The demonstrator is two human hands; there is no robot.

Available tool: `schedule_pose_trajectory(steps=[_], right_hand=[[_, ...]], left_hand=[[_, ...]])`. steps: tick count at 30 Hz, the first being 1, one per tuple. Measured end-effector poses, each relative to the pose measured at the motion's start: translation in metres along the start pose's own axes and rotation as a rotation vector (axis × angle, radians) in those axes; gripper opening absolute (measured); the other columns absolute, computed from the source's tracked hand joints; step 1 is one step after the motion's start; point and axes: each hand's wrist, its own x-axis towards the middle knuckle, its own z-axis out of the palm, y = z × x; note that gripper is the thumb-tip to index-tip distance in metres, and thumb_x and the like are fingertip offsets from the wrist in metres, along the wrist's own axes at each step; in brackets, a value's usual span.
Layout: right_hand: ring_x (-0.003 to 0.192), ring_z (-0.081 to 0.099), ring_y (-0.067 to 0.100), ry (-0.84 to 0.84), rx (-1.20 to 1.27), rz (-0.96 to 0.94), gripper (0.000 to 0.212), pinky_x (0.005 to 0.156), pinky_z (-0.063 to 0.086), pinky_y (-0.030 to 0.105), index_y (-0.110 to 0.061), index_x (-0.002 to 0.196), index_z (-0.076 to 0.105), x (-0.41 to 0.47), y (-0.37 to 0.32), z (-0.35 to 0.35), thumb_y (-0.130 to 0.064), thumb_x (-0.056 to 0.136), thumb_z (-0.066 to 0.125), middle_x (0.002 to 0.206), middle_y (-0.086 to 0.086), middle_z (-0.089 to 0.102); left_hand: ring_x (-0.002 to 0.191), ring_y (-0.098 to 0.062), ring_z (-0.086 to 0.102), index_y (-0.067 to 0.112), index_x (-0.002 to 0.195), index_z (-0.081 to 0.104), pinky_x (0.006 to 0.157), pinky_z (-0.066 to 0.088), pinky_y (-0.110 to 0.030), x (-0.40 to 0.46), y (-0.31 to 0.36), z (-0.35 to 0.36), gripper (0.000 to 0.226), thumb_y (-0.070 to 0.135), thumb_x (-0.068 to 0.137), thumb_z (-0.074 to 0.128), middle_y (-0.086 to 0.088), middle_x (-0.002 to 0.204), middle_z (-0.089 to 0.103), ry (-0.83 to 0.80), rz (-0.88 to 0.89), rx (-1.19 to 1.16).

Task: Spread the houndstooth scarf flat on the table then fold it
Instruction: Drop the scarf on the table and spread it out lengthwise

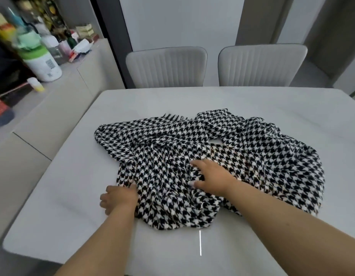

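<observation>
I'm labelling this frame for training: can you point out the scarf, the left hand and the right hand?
scarf point(262, 156): head view, on the bunched cloth right of centre.
left hand point(119, 198): head view, back of the hand at the scarf's near-left edge.
right hand point(212, 176): head view, back of the hand on the cloth.

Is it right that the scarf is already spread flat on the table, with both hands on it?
Not flat. The head view shows the scarf bunched and creased in a heap on the table. The left hand grips its near-left edge; the right hand rests on it.

The scene is evenly and softly lit. A thin bright glare line is seen on the near table point(200, 243). The far-left sideboard clutter point(33, 48) is blurred, and edges are bowed by wide-angle distortion.
</observation>
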Motion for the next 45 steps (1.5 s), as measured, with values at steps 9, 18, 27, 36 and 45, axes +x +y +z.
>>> schedule_pose_trajectory(steps=[9,18,27,36,45], right_hand=[[0.105,0.06,0.024,-0.192,-0.372,0.475,0.033,0.088,0.048,0.037,-0.017,0.12,0.061,0.003,0.014,-0.004,-0.034,0.096,0.046,0.118,0.003,0.064],[0.09,0.061,0.02,-0.233,-0.45,0.348,0.04,0.089,0.05,0.034,-0.01,0.114,0.063,0.026,-0.012,-0.03,-0.042,0.092,0.053,0.098,0.003,0.064],[0.117,0.054,0.037,0.21,0.24,0.429,0.076,0.093,0.047,0.043,-0.015,0.151,0.013,0.125,-0.043,-0.037,-0.038,0.093,0.056,0.151,0.022,0.025],[0.082,0.059,0.024,0.231,0.116,0.22,0.008,0.071,0.049,0.033,-0.01,0.099,0.058,0.158,-0.07,-0.007,-0.014,0.093,0.053,0.112,0.014,0.056],[0.125,0.049,0.032,-0.058,0.005,0.244,0.06,0.103,0.04,0.038,-0.004,0.141,0.041,0.167,-0.054,-0.009,-0.046,0.097,0.046,0.141,0.017,0.048]], left_hand=[[0.091,-0.028,0.061,0.003,0.106,0.059,0.085,0.05,-0.033,0.055,-0.019,-0.06,0.027,0.021,0.086,0.065,-0.013,0.104,0.064,-0.045,-0.061,-0.865],[0.072,-0.027,0.07,0.001,0.097,0.066,0.07,0.059,-0.037,0.037,-0.072,-0.111,0.029,0.029,0.089,0.068,-0.014,0.083,0.074,-0.801,0.053,0.085],[0.129,-0.037,0.044,0.006,0.149,0.023,0.106,0.039,-0.044,0.083,-0.052,-0.054,0.085,0.048,0.087,0.064,-0.02,0.145,0.04,-0.095,0.37,-0.047],[0.079,-0.006,0.056,0.02,0.085,0.058,0.065,0.041,-0.017,0.044,-0.06,-0.053,0.017,0.03,0.098,0.051,0.01,0.094,0.06,-0.359,0.67,0.112],[0.085,-0.015,0.059,0.015,0.104,0.06,0.076,0.048,-0.028,0.055,-0.015,-0.078,0.025,0.038,0.099,0.048,0.001,0.096,0.063,-0.255,0.633,0.119]])
